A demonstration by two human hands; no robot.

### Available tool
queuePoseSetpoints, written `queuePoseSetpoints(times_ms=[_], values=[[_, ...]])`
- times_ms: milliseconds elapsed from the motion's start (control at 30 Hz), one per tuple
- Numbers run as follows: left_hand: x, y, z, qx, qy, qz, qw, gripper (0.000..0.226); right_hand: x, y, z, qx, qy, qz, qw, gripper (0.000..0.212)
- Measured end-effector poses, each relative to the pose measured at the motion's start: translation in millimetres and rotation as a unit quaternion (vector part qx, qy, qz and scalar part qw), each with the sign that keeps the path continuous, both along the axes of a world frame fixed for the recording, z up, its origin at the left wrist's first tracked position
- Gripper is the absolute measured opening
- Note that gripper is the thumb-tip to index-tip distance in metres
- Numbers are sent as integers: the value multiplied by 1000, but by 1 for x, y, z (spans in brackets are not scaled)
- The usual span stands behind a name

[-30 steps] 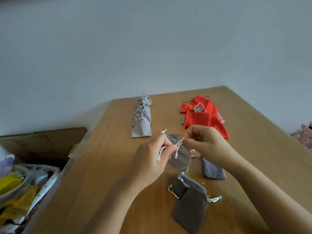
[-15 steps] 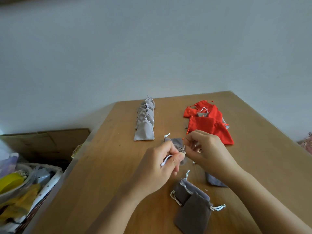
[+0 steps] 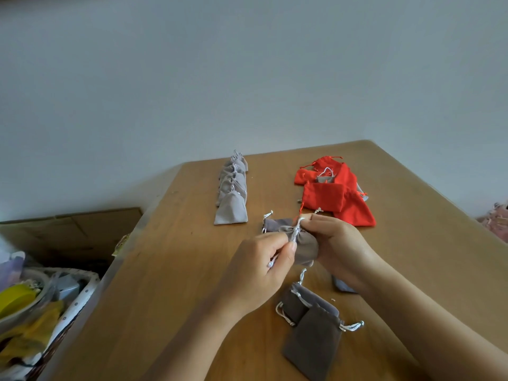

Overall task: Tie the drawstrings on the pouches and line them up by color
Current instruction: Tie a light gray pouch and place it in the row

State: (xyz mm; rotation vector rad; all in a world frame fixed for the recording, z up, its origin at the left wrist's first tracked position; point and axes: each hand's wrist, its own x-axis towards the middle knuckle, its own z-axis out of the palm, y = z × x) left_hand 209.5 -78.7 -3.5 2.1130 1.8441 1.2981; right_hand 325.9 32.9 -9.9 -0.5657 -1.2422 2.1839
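A small grey pouch is held above the wooden table with its neck gathered. My left hand pinches its white drawstring and pulls it toward me. My right hand grips the pouch body and the other cord end at the neck. A tidy row of tied grey pouches runs away from me at the table's middle. Loose red pouches lie in a pile at the right. Two dark grey pouches lie flat near me, and another grey pouch lies behind my hands.
A cardboard box and a basket of mixed items stand off the table's left edge. A grey pouch lies partly under my right wrist. Pink items show at the far right. A plain wall is behind.
The held pouch has turned so its gathered neck now faces up between my hands, and the drawstring is drawn tighter. The view has tilted slightly.
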Motion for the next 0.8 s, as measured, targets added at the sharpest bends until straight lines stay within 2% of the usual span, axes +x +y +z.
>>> queuePoseSetpoints(times_ms=[100,167,233,300,367,433,533,667,800], values=[[2,-1,0,-2,-8,-7,1000,41,-1,0,-4,64,-27,-28,997,18],[5,-2,2,26,2,-7,1000,42,-1,-1,-4,75,-36,-29,996,20],[9,-2,3,51,12,-3,999,37,-2,-2,-5,72,-32,-28,997,20],[11,-2,1,58,1,-10,998,32,-3,-3,-7,130,-60,-48,989,21],[13,-2,0,61,-3,-19,998,30,-3,-2,-11,274,-126,-98,948,20],[16,-2,0,68,14,-20,997,29,-2,-1,-13,405,-178,-141,886,18],[17,-2,-1,70,37,-25,997,25,1,-1,-12,520,-207,-184,808,13],[13,1,-8,60,37,-23,997,27,1,-2,-12,562,-198,-206,776,14],[9,4,-8,65,-59,2,996,34,3,1,-11,533,-194,-231,790,10]])
